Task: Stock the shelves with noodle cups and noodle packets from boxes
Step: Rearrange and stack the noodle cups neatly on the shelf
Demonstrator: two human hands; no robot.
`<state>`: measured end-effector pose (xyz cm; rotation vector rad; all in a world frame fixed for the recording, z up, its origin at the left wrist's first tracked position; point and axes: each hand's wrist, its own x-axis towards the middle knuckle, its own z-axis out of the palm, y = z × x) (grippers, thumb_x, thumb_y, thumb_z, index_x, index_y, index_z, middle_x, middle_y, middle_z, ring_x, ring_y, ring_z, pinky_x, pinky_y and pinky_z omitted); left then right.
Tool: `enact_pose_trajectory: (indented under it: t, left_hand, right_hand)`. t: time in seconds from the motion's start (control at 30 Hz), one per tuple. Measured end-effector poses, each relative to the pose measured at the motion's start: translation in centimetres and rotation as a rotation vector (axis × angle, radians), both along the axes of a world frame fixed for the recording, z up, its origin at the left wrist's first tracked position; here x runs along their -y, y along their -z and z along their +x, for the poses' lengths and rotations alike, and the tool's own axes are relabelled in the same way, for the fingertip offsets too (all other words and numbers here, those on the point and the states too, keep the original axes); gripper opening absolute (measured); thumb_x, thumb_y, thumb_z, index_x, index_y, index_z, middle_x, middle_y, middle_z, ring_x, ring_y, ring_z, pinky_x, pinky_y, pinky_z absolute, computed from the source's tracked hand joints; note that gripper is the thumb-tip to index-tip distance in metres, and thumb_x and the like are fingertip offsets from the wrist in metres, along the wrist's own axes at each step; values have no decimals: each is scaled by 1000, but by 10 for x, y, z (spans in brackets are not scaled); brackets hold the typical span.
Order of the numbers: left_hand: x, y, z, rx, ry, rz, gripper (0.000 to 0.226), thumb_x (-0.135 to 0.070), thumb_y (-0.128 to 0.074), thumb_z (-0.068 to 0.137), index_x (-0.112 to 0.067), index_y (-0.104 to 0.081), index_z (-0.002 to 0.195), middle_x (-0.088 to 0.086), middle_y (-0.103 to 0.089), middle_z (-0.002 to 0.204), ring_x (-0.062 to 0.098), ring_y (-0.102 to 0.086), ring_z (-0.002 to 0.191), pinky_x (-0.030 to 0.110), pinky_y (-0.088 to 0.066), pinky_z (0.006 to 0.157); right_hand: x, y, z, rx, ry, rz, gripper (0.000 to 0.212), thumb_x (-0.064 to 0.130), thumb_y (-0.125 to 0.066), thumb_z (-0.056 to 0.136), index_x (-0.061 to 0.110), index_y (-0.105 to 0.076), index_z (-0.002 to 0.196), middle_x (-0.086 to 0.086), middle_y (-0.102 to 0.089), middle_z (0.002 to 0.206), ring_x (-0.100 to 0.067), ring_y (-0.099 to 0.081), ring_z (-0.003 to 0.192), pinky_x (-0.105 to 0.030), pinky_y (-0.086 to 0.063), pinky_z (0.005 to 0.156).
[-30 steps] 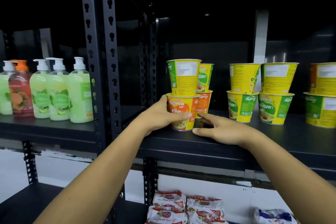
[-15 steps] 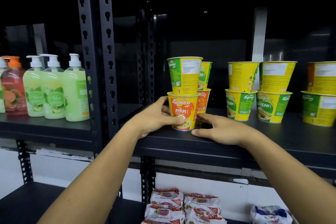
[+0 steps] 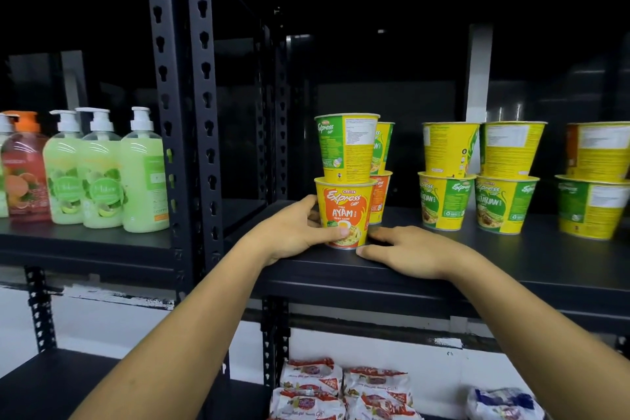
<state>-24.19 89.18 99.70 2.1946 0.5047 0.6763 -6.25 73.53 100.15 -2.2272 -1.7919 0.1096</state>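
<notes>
Two hands reach up to a dark metal shelf [image 3: 511, 259]. The left hand [image 3: 293, 235] holds the Ayam noodle cup [image 3: 346, 211]. It is an orange and yellow cup, and it stands upright near the front edge of the shelf. The fingers go round the cup's left side, and the thumb presses on its front, low down. A green and yellow cup [image 3: 346, 147] sits on top of it, upright too.

The right hand [image 3: 416, 252] lies flat on the shelf, just to the right of the Ayam noodle cup. Its fingers are straight and hold nothing. The tips are right by the bottom of the cup, but I cannot tell if they touch it.

Just behind this stack is a back stack [image 3: 381, 196], with an orange cup below and a yellow one on top. Further right stand the yellow stacks [image 3: 504, 204], each two cups high, with green labels on the bottom cups.

To the left, past a black post [image 3: 184, 112] full of holes, stand the soap bottles [image 3: 99, 174] with white pumps. Three are green, and one beside them is orange-red.

Down on a lower shelf lie red and white noodle packets [image 3: 341, 389] in a pile. A blue and white packet [image 3: 504, 402] lies to their right.
</notes>
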Motion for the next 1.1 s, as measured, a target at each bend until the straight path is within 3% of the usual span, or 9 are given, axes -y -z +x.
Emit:
enact_pose_trajectory:
  t: [0.27,0.4,0.53,0.67,0.77,0.93,1.03,1.1]
  left_hand:
    - [-6,-1,-2,-76,-21,36,85,-62,-86,72,-37,-47,143,-13,-64,137,4,-57,127,42,-41,117]
    - [-12,-13,-6,-255,-1,148,99,-70,-84,67,-38,-40,150,-17,-60,141,4,-53,131,42,-38,118]
    - [-11,-12,-9,-313,18,193,84,-62,-78,81,-38,-40,152,-19,-52,146,3,-49,129,26,-35,106]
    - [-14,-10,-5,-465,18,294,78,-82,-59,82,-45,-47,149,-18,-53,149,9,-51,131,33,-39,110]
    - [-16,-10,-4,-494,29,290,74,-85,-55,82,-48,-51,145,-20,-57,144,8,-55,126,34,-40,108]
    - [-18,-8,-4,-409,54,226,68,-74,-64,84,-46,-52,145,-21,-54,147,6,-51,130,31,-36,109]
    - [-19,-8,-4,-377,49,200,67,-68,-69,85,-43,-53,145,-20,-56,145,5,-51,129,27,-35,103]
    - [-19,-8,-4,-373,39,193,67,-69,-71,83,-44,-55,143,-22,-58,142,3,-51,128,27,-35,103]
  right_hand:
    - [1,-1,0,-32,-12,26,67,70,-46,96,40,-39,155,10,-42,160,-15,-41,143,-34,-34,116]
    - [4,-2,-1,-74,-8,59,63,67,-52,95,39,-44,152,12,-47,156,-12,-45,140,-31,-36,113]
    - [4,-2,-3,-62,-10,62,63,66,-52,96,39,-44,152,13,-46,156,-12,-44,140,-30,-36,113]
    - [3,-3,-3,-61,0,39,66,68,-51,95,37,-43,154,12,-45,157,-11,-44,141,-32,-36,114]
    - [5,-5,-3,-95,14,58,66,63,-57,94,35,-45,152,12,-49,153,-11,-48,136,-30,-39,110]
    - [3,-11,0,-446,81,464,55,30,-69,93,28,-55,146,14,-60,130,-6,-52,121,-25,-37,95]
    - [-7,-23,-3,-648,68,690,49,34,-68,95,28,-55,142,14,-66,124,-8,-59,119,-21,-42,84]
    - [-17,-35,-7,-736,41,731,69,43,-72,92,25,-43,152,11,-63,132,-11,-59,122,-26,-45,89]
